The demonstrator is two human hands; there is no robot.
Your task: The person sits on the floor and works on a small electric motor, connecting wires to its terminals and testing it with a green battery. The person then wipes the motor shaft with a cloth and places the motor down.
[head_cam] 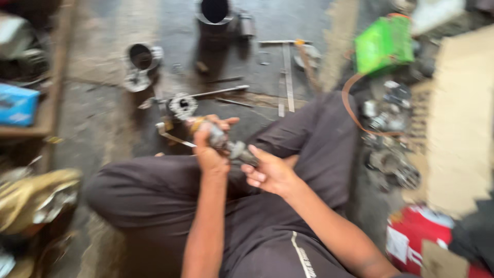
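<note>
A greasy, roughly cylindrical metal part (pixel 229 145) is lying over the person's lap, its long axis running from upper left down to lower right. The left hand (pixel 208 146) is wrapping closed around its upper end, and the right hand (pixel 270 172) is clasping the lower end. Motion blur is smearing the detail; it is possibly a small motor shaft.

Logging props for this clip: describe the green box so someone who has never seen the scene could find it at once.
Start from the seated person's dark trousers and look up and right across the concrete floor. The green box sits at the top right, above a heap of grey metal parts. It is the only bright green thing, with a brown loop curving below it.
</note>
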